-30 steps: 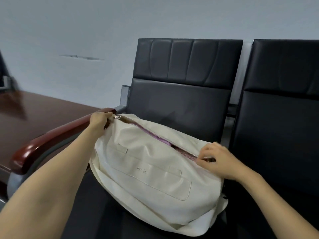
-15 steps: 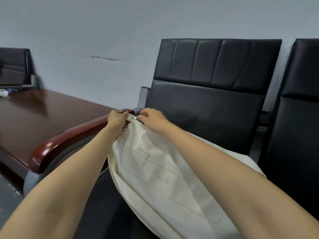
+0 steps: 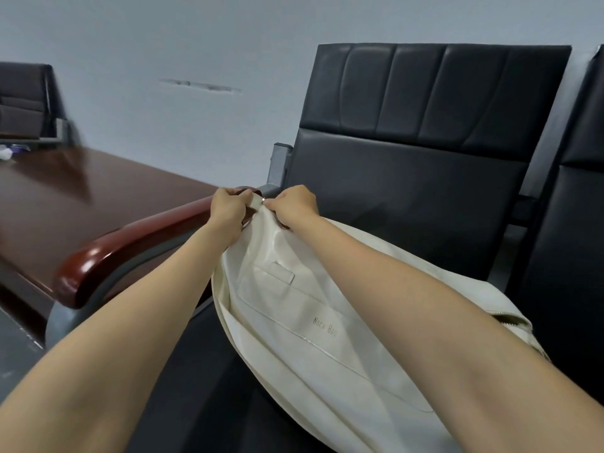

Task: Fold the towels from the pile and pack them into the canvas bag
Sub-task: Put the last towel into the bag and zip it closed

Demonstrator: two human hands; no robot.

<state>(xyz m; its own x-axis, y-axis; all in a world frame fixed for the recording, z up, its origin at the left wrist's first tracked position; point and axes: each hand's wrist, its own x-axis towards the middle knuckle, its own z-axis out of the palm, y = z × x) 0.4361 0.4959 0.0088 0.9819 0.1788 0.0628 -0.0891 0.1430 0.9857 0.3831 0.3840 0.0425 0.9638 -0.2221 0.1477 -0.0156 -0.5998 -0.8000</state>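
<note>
Over the red-brown wooden armrest [image 3: 130,243] the left hand [image 3: 228,209] grasps the end of the cream canvas bag [image 3: 294,325]. The right hand [image 3: 295,206], just beside, pinches its small metal zipper pull [image 3: 263,200]; the bag lies on the black padded chair [image 3: 408,191]

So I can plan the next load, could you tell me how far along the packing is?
Done: the canvas bag lies bulging on the chair, no towels in view. In hand: the left hand grips its end, the right hand pinches the zip pull. Left: perhaps nothing; the right arm hides the zip.
</note>
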